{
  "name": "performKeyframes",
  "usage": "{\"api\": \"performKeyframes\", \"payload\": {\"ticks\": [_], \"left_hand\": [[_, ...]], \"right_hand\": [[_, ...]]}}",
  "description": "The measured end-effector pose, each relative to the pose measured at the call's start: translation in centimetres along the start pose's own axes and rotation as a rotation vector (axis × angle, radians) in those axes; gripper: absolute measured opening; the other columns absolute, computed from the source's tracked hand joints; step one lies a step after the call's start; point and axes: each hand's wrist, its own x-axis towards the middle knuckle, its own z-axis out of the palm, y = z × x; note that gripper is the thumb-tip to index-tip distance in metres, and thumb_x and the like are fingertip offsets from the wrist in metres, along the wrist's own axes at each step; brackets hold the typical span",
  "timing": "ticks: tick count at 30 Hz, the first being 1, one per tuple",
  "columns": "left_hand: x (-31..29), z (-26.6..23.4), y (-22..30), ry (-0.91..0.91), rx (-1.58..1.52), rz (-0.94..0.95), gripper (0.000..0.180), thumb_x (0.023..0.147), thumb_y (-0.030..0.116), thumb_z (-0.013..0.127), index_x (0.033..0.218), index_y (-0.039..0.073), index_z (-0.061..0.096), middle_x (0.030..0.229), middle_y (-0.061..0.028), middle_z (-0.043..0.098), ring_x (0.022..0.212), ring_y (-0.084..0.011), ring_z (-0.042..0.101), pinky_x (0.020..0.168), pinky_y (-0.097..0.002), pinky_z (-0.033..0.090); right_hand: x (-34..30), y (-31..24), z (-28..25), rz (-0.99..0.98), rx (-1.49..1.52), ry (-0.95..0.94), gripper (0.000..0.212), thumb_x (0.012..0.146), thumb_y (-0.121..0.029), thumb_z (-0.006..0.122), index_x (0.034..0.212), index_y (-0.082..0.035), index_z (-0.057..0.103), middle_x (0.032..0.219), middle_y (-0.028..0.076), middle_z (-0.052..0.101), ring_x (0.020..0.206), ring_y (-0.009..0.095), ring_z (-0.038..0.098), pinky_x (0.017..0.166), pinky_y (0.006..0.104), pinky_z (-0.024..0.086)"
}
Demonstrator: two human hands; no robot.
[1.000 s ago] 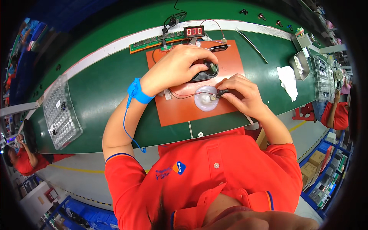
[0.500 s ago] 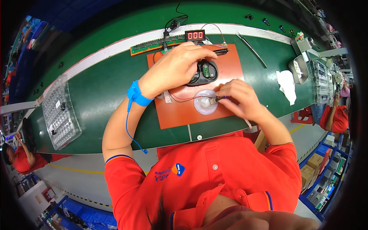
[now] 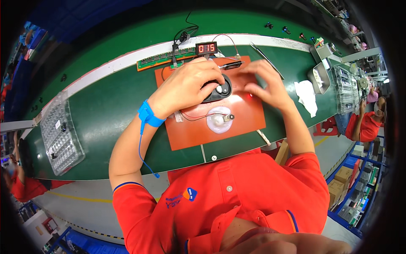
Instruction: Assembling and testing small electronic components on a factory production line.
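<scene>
My left hand (image 3: 195,80) is closed over the left side of a black earbud case (image 3: 216,98), thumb and fingers bent around it. A small white piece (image 3: 219,89) shows at the thumb tip; what it is I cannot make out. My right hand (image 3: 270,86), slightly blurred, hovers right of the case with thumb and fingers apart. A tiny red light (image 3: 250,95) glows just below its thumb; its source is unclear. In front of the case lies a whitish round disc (image 3: 218,127) with a small metal cylinder (image 3: 229,117) wired on it. Beneath is an orange mat (image 3: 190,137).
Behind the case are a pen-like tool (image 3: 231,65), a small red-digit display (image 3: 206,48) and a green circuit strip (image 3: 160,58). Tweezers (image 3: 266,59), a white cloth (image 3: 306,97) and a metal tray (image 3: 321,78) lie right. A clear plastic tray (image 3: 61,135) rests left.
My right hand has moved from the round disc up beside the case and spread its fingers. The left hand's fingers shifted over the case. The display's reading changed.
</scene>
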Motion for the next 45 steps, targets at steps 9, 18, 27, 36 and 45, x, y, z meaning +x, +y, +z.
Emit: {"api": "performKeyframes", "payload": {"ticks": [9,18,27,36,45], "left_hand": [[0.1,-4.6,-3.9,0.663,0.124,-0.118,0.012,0.087,0.005,0.066,0.097,0.005,0.073,0.093,-0.0094,0.070,0.081,-0.0212,0.067,0.071,-0.0300,0.054],[-5.8,-8.0,-13.4,0.955,0.279,-0.458,0.013,0.091,0.010,0.064,0.101,0.006,0.072,0.097,-0.0058,0.073,0.088,-0.0136,0.068,0.075,-0.0267,0.053],[-6.2,-7.7,-14.1,0.963,0.244,-0.502,0.014,0.090,0.012,0.063,0.099,0.008,0.073,0.089,-0.0051,0.074,0.076,-0.0138,0.067,0.068,-0.0261,0.053],[-6.3,-7.7,-14.5,0.955,0.263,-0.472,0.014,0.090,0.012,0.063,0.099,0.008,0.073,0.087,-0.0042,0.074,0.074,-0.0131,0.067,0.068,-0.0259,0.053],[-6.1,-7.5,-13.9,0.846,0.305,-0.485,0.015,0.092,0.012,0.063,0.102,0.008,0.072,0.091,-0.0030,0.074,0.081,-0.0114,0.068,0.072,-0.0250,0.052]], "right_hand": [[0.6,2.0,0.2,-0.009,-0.141,-0.042,0.018,0.085,-0.005,0.067,0.103,-0.004,0.066,0.094,0.011,0.064,0.090,0.028,0.059,0.083,0.0364,0.048],[8.0,11.5,-3.3,-0.008,-0.448,0.308,0.020,0.088,-0.016,0.066,0.105,-0.004,0.067,0.100,0.009,0.067,0.092,0.026,0.060,0.084,0.0352,0.047],[3.3,-4.3,3.8,-0.021,-0.185,-0.074,0.038,0.074,-0.014,0.080,0.105,-0.003,0.063,0.096,0.007,0.065,0.084,0.023,0.060,0.078,0.0336,0.047],[-1.0,-4.9,3.1,0.058,0.220,-0.075,0.027,0.074,0.000,0.074,0.098,-0.001,0.063,0.091,0.011,0.066,0.084,0.026,0.063,0.077,0.0348,0.050],[-2.9,-5.2,2.9,-0.201,-0.038,-0.051,0.023,0.072,0.002,0.074,0.093,-0.001,0.065,0.088,0.010,0.067,0.082,0.028,0.064,0.074,0.0373,0.052]]}}
